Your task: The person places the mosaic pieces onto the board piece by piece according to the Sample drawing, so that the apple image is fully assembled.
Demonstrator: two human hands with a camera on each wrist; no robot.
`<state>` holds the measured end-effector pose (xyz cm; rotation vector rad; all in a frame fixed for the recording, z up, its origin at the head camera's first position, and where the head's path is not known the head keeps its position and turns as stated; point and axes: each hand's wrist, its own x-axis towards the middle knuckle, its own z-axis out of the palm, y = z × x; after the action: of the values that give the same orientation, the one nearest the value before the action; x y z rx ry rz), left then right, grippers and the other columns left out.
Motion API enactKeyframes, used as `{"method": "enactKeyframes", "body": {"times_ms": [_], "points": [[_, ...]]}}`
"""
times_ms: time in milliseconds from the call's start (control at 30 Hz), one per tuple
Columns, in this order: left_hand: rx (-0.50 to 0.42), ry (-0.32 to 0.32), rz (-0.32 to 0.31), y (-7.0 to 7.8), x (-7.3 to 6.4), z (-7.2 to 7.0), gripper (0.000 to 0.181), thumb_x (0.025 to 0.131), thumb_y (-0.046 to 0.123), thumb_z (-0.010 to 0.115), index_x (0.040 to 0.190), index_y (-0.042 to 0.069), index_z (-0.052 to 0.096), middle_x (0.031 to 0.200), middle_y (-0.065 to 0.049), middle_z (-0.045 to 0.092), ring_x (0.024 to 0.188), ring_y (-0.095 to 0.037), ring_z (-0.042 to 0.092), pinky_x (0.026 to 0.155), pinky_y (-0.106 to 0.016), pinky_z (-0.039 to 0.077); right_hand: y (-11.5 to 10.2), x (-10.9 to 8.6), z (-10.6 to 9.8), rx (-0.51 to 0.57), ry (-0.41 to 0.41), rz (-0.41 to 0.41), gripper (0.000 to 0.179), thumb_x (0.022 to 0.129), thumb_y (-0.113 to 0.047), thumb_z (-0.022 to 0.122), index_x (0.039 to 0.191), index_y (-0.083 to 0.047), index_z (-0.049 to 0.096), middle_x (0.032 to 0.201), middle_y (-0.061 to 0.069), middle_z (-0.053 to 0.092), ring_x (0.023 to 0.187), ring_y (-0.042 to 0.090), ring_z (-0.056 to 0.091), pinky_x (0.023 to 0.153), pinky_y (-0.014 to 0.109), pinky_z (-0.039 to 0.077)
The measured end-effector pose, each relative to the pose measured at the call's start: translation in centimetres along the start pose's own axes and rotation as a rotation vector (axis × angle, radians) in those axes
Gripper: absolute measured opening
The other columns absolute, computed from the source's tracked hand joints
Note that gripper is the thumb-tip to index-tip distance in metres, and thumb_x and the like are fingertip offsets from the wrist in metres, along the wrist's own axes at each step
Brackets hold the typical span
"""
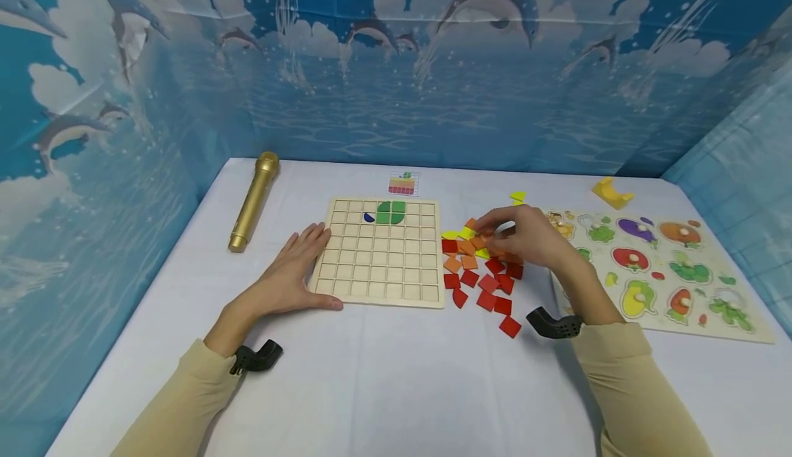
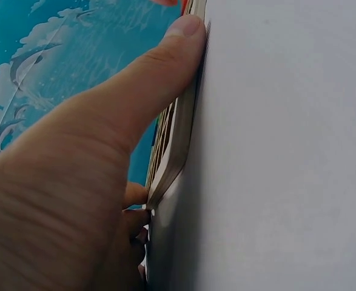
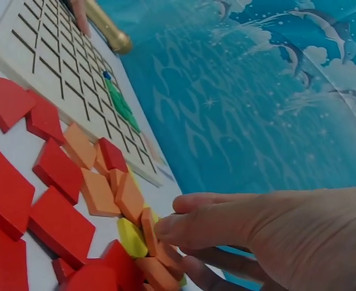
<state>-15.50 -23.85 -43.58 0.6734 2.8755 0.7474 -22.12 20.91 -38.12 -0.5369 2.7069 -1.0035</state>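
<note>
A square wooden grid board (image 1: 377, 264) lies on the table with green pieces (image 1: 391, 213) and a small dark blue piece (image 1: 368, 217) in its upper cells. My left hand (image 1: 287, 275) rests at its left side, fingers spread on the left edge and the thumb (image 2: 174, 54) along the near edge. My right hand (image 1: 526, 233) reaches into the loose tiles right of the board. Its fingertips touch an orange tile (image 3: 148, 231) in the right wrist view; a firm grip is not visible. Red tiles (image 1: 487, 283) and yellow tiles (image 1: 467, 233) lie around it.
A small picture card (image 1: 403, 183) lies behind the board. A gold microphone (image 1: 254, 203) is at the left. On the right are a vegetable puzzle board (image 1: 656, 264), partly behind my right arm, and a yellow curved piece (image 1: 612, 193). A dolphin-print curtain (image 1: 396, 99) hangs behind.
</note>
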Motion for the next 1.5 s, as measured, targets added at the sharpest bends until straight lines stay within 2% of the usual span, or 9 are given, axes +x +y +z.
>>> {"method": "enactKeyframes", "body": {"times_ms": [100, 233, 467, 767, 933, 1033, 1167, 1300, 1500], "points": [[-0.001, -0.004, 0.001, 0.0, 0.1, 0.2, 0.138, 0.07, 0.067, 0.089, 0.168, 0.001, 0.017, 0.177, -0.016, 0.011, 0.166, -0.032, 0.005, 0.135, -0.054, 0.003, 0.4, 0.1, 0.6, -0.01, -0.029, 0.002, 0.031, 0.093, -0.005, 0.079, 0.123, -0.01, 0.077, 0.121, 0.014, 0.073, 0.103, 0.029, 0.073, 0.092, 0.046, 0.064], [0.012, -0.01, 0.009, -0.1, 0.2, 0.4, 0.139, 0.07, 0.069, 0.088, 0.168, 0.001, 0.017, 0.177, -0.016, 0.011, 0.166, -0.032, 0.005, 0.135, -0.054, 0.003, 1.0, 0.0, 1.3, -0.028, -0.024, 0.003, 0.031, 0.092, -0.004, 0.08, 0.122, -0.011, 0.078, 0.124, 0.015, 0.071, 0.1, 0.028, 0.073, 0.09, 0.044, 0.064], [0.007, -0.002, 0.016, -0.1, 0.4, 0.9, 0.138, 0.07, 0.069, 0.089, 0.168, 0.001, 0.017, 0.177, -0.016, 0.012, 0.166, -0.031, 0.005, 0.135, -0.054, 0.003, 1.5, -0.1, 1.6, -0.054, -0.011, -0.004, 0.029, 0.09, -0.011, 0.083, 0.119, -0.011, 0.078, 0.113, 0.011, 0.071, 0.094, 0.024, 0.066, 0.082, 0.034, 0.06], [0.0, 0.011, 0.019, 0.8, 0.8, 1.3, 0.137, 0.071, 0.068, 0.089, 0.168, 0.003, 0.017, 0.178, -0.014, 0.011, 0.166, -0.029, 0.005, 0.135, -0.053, 0.002, 1.4, -0.9, 0.8, -0.082, 0.041, -0.032, 0.026, 0.089, -0.011, 0.084, 0.114, -0.011, 0.079, 0.101, 0.007, 0.071, 0.09, 0.023, 0.065, 0.078, 0.031, 0.06], [-0.007, 0.008, 0.025, 1.2, 1.3, 1.8, 0.138, 0.071, 0.068, 0.089, 0.168, 0.002, 0.017, 0.178, -0.014, 0.01, 0.166, -0.029, 0.004, 0.135, -0.053, 0.002, 1.1, -1.5, 0.2, -0.115, 0.071, -0.053, 0.026, 0.088, -0.011, 0.085, 0.113, -0.009, 0.078, 0.103, 0.006, 0.072, 0.092, 0.024, 0.066, 0.078, 0.027, 0.06], [-0.009, 0.016, 0.043, 1.4, 2.0, 1.9, 0.138, 0.071, 0.068, 0.089, 0.168, 0.003, 0.017, 0.178, -0.014, 0.01, 0.166, -0.028, 0.004, 0.135, -0.052, 0.002, 1.0, -1.7, -0.3, -0.13, 0.104, -0.068, 0.024, 0.088, -0.01, 0.085, 0.111, -0.009, 0.078, 0.104, 0.007, 0.073, 0.091, 0.023, 0.068, 0.078, 0.029, 0.061], [-0.006, 0.016, 0.044, 1.1, 2.2, 1.7, 0.138, 0.071, 0.069, 0.088, 0.169, 0.003, 0.016, 0.178, -0.014, 0.01, 0.166, -0.028, 0.004, 0.135, -0.051, 0.002, 0.7, -1.3, -0.2, -0.114, 0.133, -0.09, 0.023, 0.088, -0.007, 0.084, 0.11, -0.008, 0.078, 0.107, 0.008, 0.074, 0.092, 0.024, 0.068, 0.081, 0.039, 0.065], [-0.007, 0.016, 0.008, 0.5, 1.3, 1.0, 0.138, 0.07, 0.067, 0.089, 0.168, 0.002, 0.017, 0.177, -0.015, 0.012, 0.166, -0.03, 0.005, 0.135, -0.052, 0.003, -0.2, -0.3, 1.2, -0.064, 0.119, -0.111, 0.025, 0.089, -0.009, 0.084, 0.113, -0.007, 0.078, 0.109, 0.008, 0.073, 0.095, 0.025, 0.066, 0.087, 0.047, 0.065], [0.004, 0.018, -0.012, -0.1, 0.1, 0.4, 0.137, 0.071, 0.067, 0.089, 0.168, 0.002, 0.016, 0.177, -0.014, 0.012, 0.166, -0.029, 0.005, 0.135, -0.051, 0.002, -2.1, 0.7, 2.9, -0.04, 0.125, -0.124, 0.028, 0.086, -0.009, 0.085, 0.113, -0.007, 0.077, 0.103, 0.006, 0.073, 0.094, 0.025, 0.066, 0.086, 0.047, 0.064]]}}
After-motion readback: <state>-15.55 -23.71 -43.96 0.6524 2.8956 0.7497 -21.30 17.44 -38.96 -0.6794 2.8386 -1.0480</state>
